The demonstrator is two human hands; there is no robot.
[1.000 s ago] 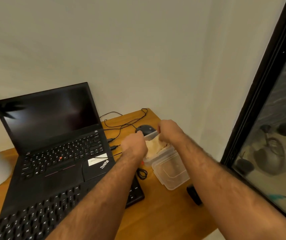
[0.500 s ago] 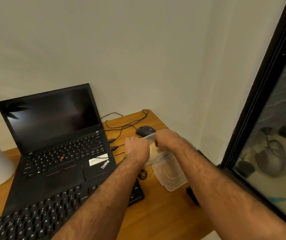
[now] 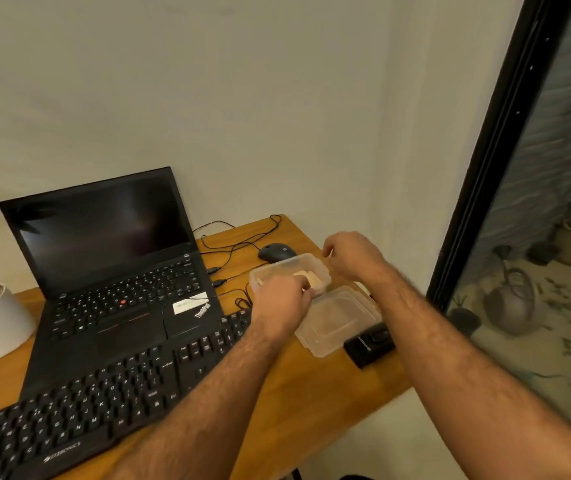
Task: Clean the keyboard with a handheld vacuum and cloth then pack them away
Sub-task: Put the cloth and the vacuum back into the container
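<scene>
Plain off-white wall [image 3: 242, 98], wooden desk [image 3: 311, 393] in corner, black-framed glass door [image 3: 491, 150] at right; dim warm light.

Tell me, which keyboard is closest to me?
The separate black keyboard at the desk's front edge; the laptop with its own keys sits behind it.

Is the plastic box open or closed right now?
Open: the box has no top on, and its lid lies beside it on the desk.

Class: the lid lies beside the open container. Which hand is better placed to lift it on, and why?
Right. The right hand hovers free above the container; the lid lies below its forearm. The left hand holds the container.
</scene>
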